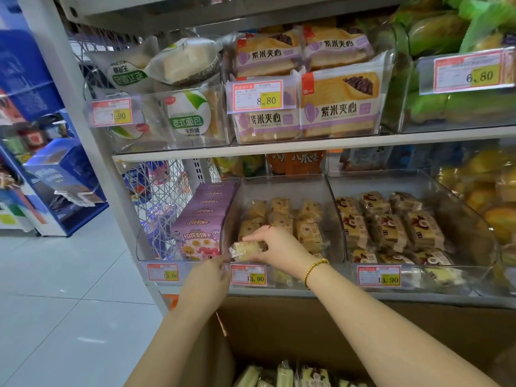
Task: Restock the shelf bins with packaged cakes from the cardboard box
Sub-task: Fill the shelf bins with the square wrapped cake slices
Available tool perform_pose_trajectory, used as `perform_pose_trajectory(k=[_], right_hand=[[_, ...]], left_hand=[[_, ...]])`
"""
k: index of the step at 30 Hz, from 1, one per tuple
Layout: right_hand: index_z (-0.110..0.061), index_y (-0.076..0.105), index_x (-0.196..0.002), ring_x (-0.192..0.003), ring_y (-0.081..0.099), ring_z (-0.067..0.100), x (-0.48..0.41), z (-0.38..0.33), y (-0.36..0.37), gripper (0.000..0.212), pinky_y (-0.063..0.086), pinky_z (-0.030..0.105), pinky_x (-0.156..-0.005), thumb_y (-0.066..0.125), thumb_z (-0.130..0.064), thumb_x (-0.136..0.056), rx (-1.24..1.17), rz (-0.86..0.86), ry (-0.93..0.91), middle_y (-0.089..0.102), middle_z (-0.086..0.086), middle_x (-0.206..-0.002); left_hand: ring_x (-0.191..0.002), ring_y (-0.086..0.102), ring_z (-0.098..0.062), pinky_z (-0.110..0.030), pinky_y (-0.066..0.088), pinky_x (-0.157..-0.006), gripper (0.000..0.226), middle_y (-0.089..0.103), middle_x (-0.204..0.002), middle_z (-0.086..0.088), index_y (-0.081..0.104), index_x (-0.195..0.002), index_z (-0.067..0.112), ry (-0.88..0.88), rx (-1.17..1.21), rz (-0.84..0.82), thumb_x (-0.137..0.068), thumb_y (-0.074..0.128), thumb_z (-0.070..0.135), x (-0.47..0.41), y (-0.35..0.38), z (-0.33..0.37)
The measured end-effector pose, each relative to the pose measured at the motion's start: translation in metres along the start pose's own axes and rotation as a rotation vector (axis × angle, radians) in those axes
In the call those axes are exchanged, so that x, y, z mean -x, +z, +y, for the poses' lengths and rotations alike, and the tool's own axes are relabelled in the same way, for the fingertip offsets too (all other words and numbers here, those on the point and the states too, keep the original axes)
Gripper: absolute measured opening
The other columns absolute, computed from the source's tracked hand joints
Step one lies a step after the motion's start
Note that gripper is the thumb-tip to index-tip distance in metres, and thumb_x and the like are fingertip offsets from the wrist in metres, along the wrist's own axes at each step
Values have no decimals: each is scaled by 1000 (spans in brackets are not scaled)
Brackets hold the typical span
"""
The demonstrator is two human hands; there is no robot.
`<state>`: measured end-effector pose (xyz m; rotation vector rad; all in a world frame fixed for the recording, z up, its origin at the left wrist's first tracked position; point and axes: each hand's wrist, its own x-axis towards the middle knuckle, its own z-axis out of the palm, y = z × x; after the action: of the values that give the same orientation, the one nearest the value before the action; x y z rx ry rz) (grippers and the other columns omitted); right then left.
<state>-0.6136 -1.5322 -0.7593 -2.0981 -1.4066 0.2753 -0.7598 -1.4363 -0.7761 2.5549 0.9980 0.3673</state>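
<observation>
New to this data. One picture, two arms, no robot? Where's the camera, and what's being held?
There is no robot. A single wide-angle camera sits on a person's head and looks forward and down, so the two bare arms are the wearer's own.

The right hand, with a gold bead bracelet on its wrist, grips a packaged cake at the front of the middle clear bin on the lower shelf. That bin already holds yellow cakes.

The left hand reaches the wrapper's left end. Its fingers are hidden, so I cannot tell whether it grips.

Below, the open cardboard box holds more wrapped cakes. Purple biscuit boxes fill the bin on the left, and brown-wrapped cakes fill the one on the right.
</observation>
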Motion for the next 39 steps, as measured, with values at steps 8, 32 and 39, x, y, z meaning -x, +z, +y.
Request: perform_pose_trajectory(k=[8,32,39], right_hand=[[-19,58,-131,-114,57,18,-5,-9,3,45,48,30,-96,68,-25,-87,134,22,-54,62,2,-127],[-22,63,-122,-85,49,6,-8,3,16,32,47,19,-84,59,-10,-92,150,54,-198,47,-5,-109],[-9,48,-135,-85,65,17,-23,10,-6,62,56,25,-69,62,-48,-88,-636,-120,581,56,11,-131]], left_hand=[[-116,55,-17,-27,44,-95,39,52,-134,-5,48,-136,22,2,36,91,-97,48,21,10,5,5],[-145,18,-27,-35,19,-117,65,17,-160,-2,10,-154,23,117,-146,-7,-99,43,35,4,28,9],[-140,24,-27,-36,30,-111,51,31,-152,-9,32,-148,20,80,-148,-6,-100,43,30,5,17,22]])
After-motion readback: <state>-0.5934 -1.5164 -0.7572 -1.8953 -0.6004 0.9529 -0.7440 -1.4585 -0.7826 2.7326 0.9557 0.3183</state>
